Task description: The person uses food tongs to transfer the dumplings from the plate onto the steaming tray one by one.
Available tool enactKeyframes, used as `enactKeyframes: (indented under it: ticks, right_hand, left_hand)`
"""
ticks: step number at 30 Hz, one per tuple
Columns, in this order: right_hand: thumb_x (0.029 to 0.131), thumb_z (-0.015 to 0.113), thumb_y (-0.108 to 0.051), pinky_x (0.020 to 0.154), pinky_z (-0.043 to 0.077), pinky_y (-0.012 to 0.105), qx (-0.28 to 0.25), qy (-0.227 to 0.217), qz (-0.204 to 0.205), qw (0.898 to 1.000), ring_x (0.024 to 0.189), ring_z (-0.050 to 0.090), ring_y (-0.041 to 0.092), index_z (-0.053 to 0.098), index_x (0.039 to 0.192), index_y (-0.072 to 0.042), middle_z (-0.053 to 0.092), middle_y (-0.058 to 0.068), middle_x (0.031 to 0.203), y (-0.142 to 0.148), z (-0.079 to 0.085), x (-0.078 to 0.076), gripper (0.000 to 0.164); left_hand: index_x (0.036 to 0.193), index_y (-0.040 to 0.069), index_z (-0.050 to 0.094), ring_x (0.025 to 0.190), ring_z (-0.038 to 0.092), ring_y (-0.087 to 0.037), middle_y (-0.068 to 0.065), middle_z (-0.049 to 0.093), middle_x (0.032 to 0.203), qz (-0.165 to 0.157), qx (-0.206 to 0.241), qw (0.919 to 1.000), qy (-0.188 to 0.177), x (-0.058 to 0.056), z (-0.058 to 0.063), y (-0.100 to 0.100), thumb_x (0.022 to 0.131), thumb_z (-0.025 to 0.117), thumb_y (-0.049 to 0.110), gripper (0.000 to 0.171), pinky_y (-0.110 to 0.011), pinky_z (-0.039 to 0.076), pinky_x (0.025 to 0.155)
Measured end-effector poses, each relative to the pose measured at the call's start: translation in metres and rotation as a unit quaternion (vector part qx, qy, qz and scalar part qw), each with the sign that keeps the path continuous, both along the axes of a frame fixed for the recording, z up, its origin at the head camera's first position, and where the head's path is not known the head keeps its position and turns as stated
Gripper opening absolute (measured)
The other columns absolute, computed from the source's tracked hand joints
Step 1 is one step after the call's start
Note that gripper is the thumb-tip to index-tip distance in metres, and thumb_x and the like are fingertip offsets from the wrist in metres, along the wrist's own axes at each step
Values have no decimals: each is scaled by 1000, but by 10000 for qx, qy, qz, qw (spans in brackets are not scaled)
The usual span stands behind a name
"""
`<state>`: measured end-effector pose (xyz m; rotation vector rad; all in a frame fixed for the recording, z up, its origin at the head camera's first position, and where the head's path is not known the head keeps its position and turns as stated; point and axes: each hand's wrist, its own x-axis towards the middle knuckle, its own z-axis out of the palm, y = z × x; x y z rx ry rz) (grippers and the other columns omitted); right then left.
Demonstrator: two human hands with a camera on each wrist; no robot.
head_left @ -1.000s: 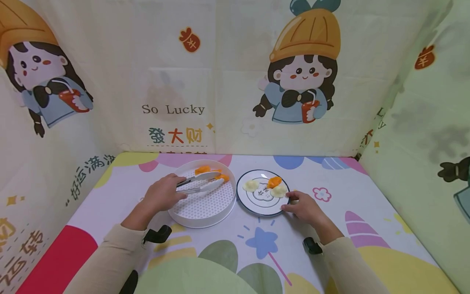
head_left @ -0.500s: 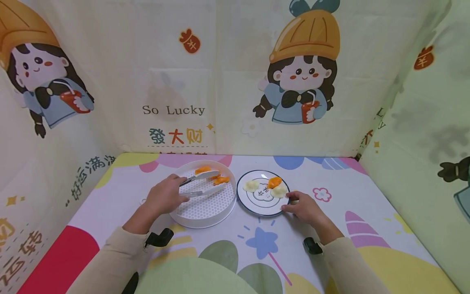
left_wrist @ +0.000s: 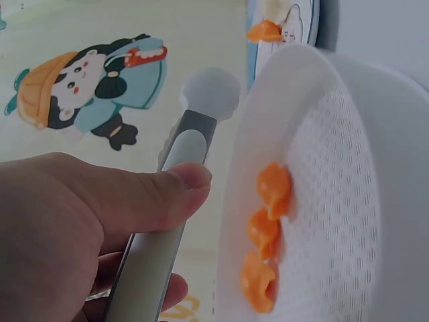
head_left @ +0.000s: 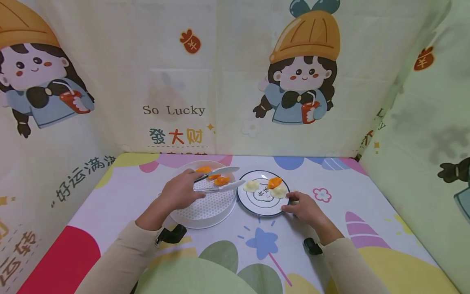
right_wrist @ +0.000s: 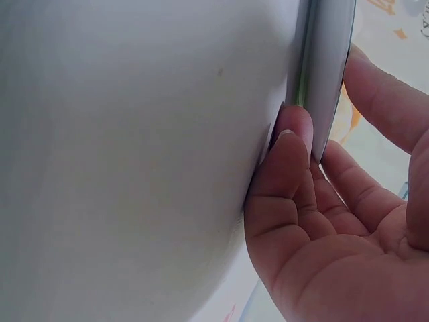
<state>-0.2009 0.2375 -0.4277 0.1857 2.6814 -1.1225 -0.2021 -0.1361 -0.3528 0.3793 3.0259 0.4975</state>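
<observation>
My left hand [head_left: 180, 192] grips a pair of tongs [head_left: 229, 169] over a round white steamer basket [head_left: 203, 212]. Their two arms stand apart, with nothing between the tips, which reach over the basket's right rim toward the plate. Three orange dumplings [left_wrist: 273, 191] lie on the basket's perforated floor. With thumb and fingers, my right hand [head_left: 304, 208] holds the right rim of a blue-rimmed white plate [head_left: 251, 203]. On that plate sit an orange dumpling [head_left: 274, 182] and two pale dumplings [head_left: 251, 186]. The right wrist view shows the fingers [right_wrist: 278, 174] at the plate's edge.
Basket and plate stand side by side, almost touching, on a table with a colourful printed cover [head_left: 220, 273]. Printed cloth walls [head_left: 235, 81] enclose the back and both sides.
My left hand has moved right with the tongs, whose tips have passed from above the orange dumplings to the basket's right rim. My right hand and the plate have stayed put.
</observation>
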Motion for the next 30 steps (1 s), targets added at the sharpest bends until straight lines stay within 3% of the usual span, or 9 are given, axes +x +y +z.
enactKeyframes:
  ticks: [10, 23, 30]
  right_hand:
    - [87, 79, -24, 82, 55, 37, -29, 15, -6, 10000, 98, 57, 28, 58, 134, -2, 58, 19, 126, 1, -2, -1, 56]
    - [88, 79, -24, 80, 55, 35, -74, 25, 20, 10000, 96, 57, 28, 57, 134, -2, 58, 19, 125, 1, -2, -2, 56]
    - [88, 78, -23, 80, 54, 34, -123, 0, -36, 9999, 96, 57, 28, 57, 134, -2, 59, 18, 125, -1, 0, -1, 55]
  left_hand:
    - [142, 12, 58, 122, 52, -32, -13, 51, 144, -260, 146, 9994, -159, -7, -6, 33, 83, 83, 28, 65, -54, 51, 92]
    - [132, 11, 65, 99, 54, -25, -11, 57, 131, -472, -565, 9973, 48, -16, -6, 59, 85, 82, 28, 53, -40, 55, 77]
    - [121, 11, 69, 86, 54, -22, -6, 57, 113, -531, -676, 9962, -142, -25, -1, 69, 84, 83, 26, 43, -30, 51, 66]
